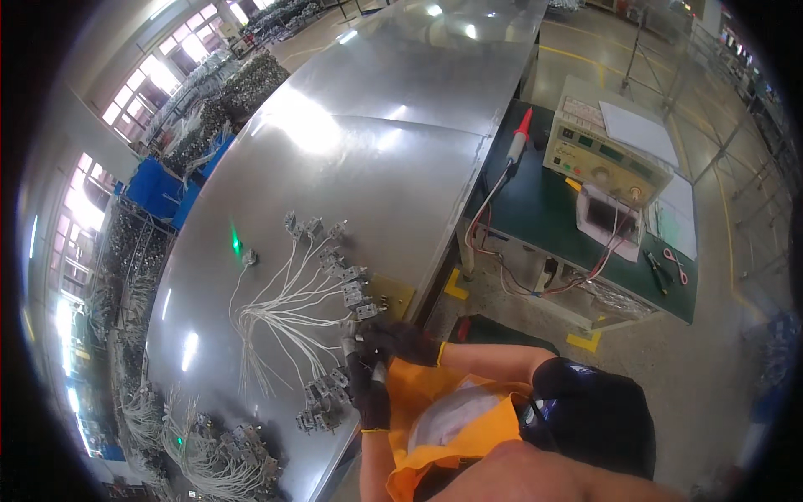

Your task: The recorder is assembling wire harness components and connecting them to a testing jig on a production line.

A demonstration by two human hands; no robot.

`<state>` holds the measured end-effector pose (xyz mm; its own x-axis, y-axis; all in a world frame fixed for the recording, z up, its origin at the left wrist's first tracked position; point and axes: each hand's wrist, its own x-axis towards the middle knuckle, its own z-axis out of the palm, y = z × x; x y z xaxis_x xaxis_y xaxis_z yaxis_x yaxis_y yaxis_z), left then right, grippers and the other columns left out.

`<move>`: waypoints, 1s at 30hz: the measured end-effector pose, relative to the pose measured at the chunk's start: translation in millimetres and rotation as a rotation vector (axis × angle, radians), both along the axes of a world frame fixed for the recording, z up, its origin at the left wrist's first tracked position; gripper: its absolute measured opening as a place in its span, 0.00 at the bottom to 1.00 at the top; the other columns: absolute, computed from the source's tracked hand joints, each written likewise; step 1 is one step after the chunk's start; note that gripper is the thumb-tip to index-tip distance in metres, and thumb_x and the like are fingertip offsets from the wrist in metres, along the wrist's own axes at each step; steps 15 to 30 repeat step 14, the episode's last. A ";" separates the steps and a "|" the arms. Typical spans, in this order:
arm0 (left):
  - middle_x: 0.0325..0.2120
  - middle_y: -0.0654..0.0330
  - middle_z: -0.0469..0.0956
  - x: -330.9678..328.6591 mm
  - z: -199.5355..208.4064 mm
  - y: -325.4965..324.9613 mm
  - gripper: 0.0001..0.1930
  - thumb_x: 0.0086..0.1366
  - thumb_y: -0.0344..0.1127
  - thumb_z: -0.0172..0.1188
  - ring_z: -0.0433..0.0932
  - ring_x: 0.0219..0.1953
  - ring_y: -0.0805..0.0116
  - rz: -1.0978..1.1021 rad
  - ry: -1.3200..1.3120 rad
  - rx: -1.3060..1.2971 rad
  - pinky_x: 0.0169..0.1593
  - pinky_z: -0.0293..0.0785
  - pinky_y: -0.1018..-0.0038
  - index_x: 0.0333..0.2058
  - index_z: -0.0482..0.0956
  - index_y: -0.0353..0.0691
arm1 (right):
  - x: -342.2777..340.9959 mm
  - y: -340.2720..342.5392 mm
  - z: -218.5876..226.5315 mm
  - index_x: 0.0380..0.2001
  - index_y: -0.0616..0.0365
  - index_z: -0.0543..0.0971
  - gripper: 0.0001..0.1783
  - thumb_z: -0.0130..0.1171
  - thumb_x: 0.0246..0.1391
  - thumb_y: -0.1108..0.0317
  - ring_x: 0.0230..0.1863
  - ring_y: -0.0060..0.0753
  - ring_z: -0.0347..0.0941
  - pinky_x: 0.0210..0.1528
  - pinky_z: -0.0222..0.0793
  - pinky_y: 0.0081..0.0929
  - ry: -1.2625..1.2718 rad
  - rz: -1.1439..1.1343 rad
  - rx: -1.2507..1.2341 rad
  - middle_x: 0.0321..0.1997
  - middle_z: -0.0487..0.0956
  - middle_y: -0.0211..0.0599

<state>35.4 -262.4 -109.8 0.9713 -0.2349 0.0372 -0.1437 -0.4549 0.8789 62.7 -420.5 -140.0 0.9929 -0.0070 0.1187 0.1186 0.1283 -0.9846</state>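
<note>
Dark gloves cover both my hands, which meet at the near edge of the steel table. My left hand (368,395) is closed on a small metal part with white wire (350,341). Right beside it, the fingers of my right hand (403,343) are curled in against the same spot; what they grip is hidden by the dark glove. Beyond my hands lies a row of similar metal parts (355,293), their white wires (272,314) fanning together to the left. Another cluster of metal parts (324,400) rests just left of my left hand.
A yellowish plate (391,299) sits at the table edge. On the green side table (535,213) at right stand a beige test instrument (606,155), a red-tipped probe (520,136), pliers (658,272) and scissors (676,264). More wired parts (222,456) lie at lower left.
</note>
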 end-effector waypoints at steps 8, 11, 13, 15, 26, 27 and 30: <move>0.51 0.55 0.72 31.6 -8.9 -18.8 0.34 0.62 0.34 0.62 0.72 0.51 0.63 0.186 -0.016 -0.509 0.56 0.67 0.68 0.65 0.59 0.37 | 32.9 -27.3 37.4 0.47 0.56 0.79 0.15 0.52 0.64 0.60 0.42 0.28 0.76 0.46 0.71 0.28 -0.152 -0.140 -0.096 0.40 0.81 0.36; 0.47 0.53 0.75 38.1 6.6 -32.9 0.33 0.62 0.35 0.63 0.74 0.48 0.61 0.235 -0.151 0.027 0.53 0.69 0.67 0.64 0.62 0.37 | 22.8 -38.4 33.4 0.47 0.55 0.79 0.16 0.50 0.65 0.58 0.40 0.27 0.77 0.43 0.72 0.28 -0.010 -0.155 -0.019 0.39 0.81 0.36; 0.43 0.51 0.77 44.8 13.3 -35.1 0.32 0.61 0.37 0.64 0.76 0.45 0.59 0.099 -0.262 0.060 0.51 0.69 0.67 0.62 0.64 0.38 | 13.3 -46.9 27.8 0.49 0.53 0.78 0.17 0.50 0.65 0.57 0.40 0.25 0.76 0.42 0.73 0.27 0.211 -0.022 0.089 0.40 0.81 0.36; 0.45 0.52 0.76 49.2 10.4 -35.8 0.33 0.61 0.37 0.64 0.75 0.45 0.63 0.122 -0.172 0.034 0.52 0.69 0.67 0.63 0.64 0.42 | 14.0 -49.5 28.0 0.49 0.53 0.78 0.17 0.50 0.65 0.57 0.40 0.25 0.76 0.42 0.73 0.27 0.209 -0.031 0.089 0.40 0.81 0.36; 0.45 0.52 0.76 49.2 10.4 -35.8 0.33 0.61 0.37 0.64 0.75 0.45 0.63 0.122 -0.172 0.034 0.52 0.69 0.67 0.63 0.64 0.42 | 14.0 -49.5 28.0 0.49 0.53 0.78 0.17 0.50 0.65 0.57 0.40 0.25 0.76 0.42 0.73 0.27 0.209 -0.031 0.089 0.40 0.81 0.36; 0.45 0.52 0.76 49.2 10.4 -35.8 0.33 0.61 0.37 0.64 0.75 0.45 0.63 0.122 -0.172 0.034 0.52 0.69 0.67 0.63 0.64 0.42 | 14.0 -49.5 28.0 0.49 0.53 0.78 0.17 0.50 0.65 0.57 0.40 0.25 0.76 0.42 0.73 0.27 0.209 -0.031 0.089 0.40 0.81 0.36; 0.45 0.52 0.76 49.2 10.4 -35.8 0.33 0.61 0.37 0.64 0.75 0.45 0.63 0.122 -0.172 0.034 0.52 0.69 0.67 0.63 0.64 0.42 | 14.0 -49.5 28.0 0.49 0.53 0.78 0.17 0.50 0.65 0.57 0.40 0.25 0.76 0.42 0.73 0.27 0.209 -0.031 0.089 0.40 0.81 0.36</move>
